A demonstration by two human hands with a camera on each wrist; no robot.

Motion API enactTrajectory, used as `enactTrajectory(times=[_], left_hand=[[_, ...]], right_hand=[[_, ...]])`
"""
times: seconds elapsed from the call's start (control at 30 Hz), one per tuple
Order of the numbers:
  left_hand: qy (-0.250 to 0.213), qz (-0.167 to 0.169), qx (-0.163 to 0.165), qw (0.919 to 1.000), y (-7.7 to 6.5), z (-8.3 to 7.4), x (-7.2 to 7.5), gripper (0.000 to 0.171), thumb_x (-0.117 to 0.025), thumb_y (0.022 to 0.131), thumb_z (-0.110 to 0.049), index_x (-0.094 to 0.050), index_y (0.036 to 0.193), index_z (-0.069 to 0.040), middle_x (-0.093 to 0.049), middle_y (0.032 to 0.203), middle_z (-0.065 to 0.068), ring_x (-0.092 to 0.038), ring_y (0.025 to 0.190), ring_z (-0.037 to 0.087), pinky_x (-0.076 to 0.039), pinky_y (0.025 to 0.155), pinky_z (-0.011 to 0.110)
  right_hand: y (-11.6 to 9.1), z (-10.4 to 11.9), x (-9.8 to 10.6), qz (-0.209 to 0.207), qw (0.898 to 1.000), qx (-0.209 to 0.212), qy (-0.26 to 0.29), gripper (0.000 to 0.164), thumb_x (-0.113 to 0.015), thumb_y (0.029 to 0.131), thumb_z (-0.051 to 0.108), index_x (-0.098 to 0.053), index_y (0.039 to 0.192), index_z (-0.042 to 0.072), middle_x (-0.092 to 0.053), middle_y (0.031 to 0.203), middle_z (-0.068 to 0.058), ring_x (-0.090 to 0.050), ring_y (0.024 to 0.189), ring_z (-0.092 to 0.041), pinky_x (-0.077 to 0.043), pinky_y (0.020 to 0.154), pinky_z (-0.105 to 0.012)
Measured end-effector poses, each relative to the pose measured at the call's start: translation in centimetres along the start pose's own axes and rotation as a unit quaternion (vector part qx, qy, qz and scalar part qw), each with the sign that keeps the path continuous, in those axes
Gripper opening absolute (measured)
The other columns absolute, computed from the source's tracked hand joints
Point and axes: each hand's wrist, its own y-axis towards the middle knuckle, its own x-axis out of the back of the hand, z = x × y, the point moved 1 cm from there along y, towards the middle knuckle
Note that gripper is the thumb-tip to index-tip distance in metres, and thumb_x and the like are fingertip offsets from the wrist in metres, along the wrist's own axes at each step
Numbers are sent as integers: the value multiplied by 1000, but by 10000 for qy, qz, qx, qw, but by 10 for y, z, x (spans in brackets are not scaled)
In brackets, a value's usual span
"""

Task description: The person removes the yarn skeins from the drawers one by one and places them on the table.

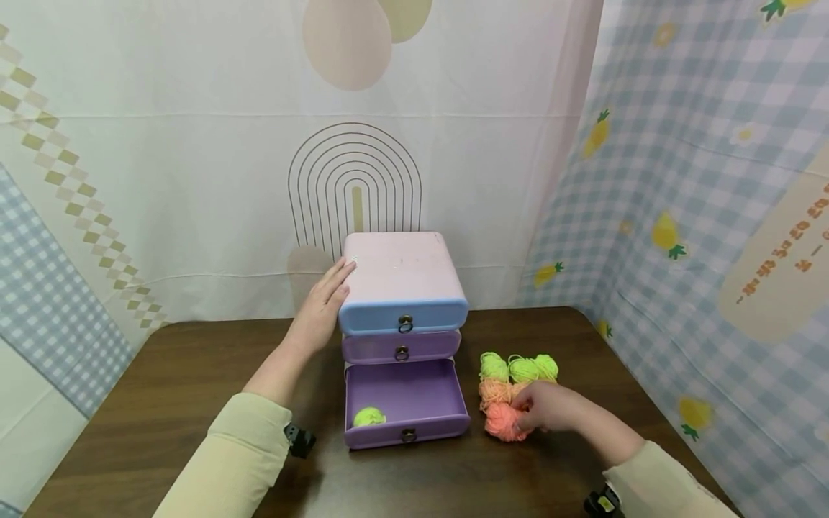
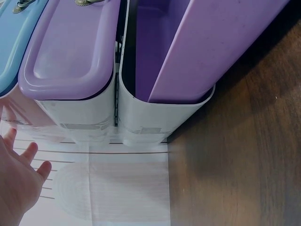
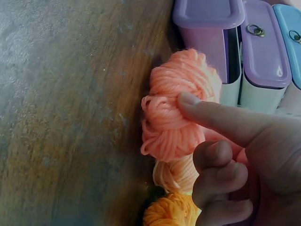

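A small drawer cabinet (image 1: 398, 267) stands on the table, its bottom purple drawer (image 1: 414, 388) pulled out. One yellow-green yarn ball (image 1: 368, 416) lies in that drawer's front left corner. My left hand (image 1: 319, 308) rests against the cabinet's upper left side, fingers extended. To the cabinet's right, my right hand (image 1: 550, 409) pinches a coral yarn ball (image 3: 176, 113), its thumb on top and the other fingers curled. Behind it are peach yarn balls (image 1: 495, 393) and yellow-green yarn balls (image 1: 535, 368). An orange yarn ball (image 3: 170, 212) shows in the right wrist view.
Above the open drawer, the purple middle drawer (image 1: 376, 349) and the blue top drawer (image 1: 369, 317) are closed, with ring pulls. The dark wooden table (image 1: 214, 360) meets a white patterned cloth (image 1: 194, 216) at the back and a checked cloth (image 1: 654, 288) at the right.
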Motion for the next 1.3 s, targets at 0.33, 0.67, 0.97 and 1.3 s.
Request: enactTrajectory(times=[0.33, 0.67, 0.97, 1.3], left_hand=[[9, 15, 46, 10000, 0, -1, 1, 48, -34, 108, -36, -40, 153, -22, -24, 163, -1, -20, 148, 32, -17, 116, 58], [-33, 9, 69, 10000, -1, 0, 0, 48, -35, 108, -36, -40, 153, -22, -24, 163, 0, -21, 148, 32, -17, 116, 59], [-39, -24, 25, 10000, -2, 2, -1, 48, -35, 108, -36, -41, 153, -22, -25, 163, 0, -21, 148, 31, -17, 116, 58], [-72, -11, 46, 10000, 0, 2, -2, 48, -34, 108, -36, -40, 153, -23, -24, 163, -1, -21, 148, 31, -17, 116, 59]], right_hand=[[-9, 5, 8, -443, 9978, -407, 277, 21, -80, 81, 12, -72, 100, 7, -64, 76, -1, -55, 54, -15, -47, 51, -33], [-15, 3, 17, -479, 9951, -594, 635, 28, -77, 87, 20, -71, 112, 8, -58, 59, -5, -50, 49, -14, -42, 45, -31], [-9, 11, 23, -227, 9948, 150, 983, 32, -72, 92, 23, -71, 120, 8, -55, 58, -2, -43, 44, -10, -45, 44, -31], [15, 39, 17, -79, 9894, 542, 1346, 35, -73, 91, 23, -71, 124, 12, -53, 57, -1, -39, 45, -8, -39, 44, -25]])
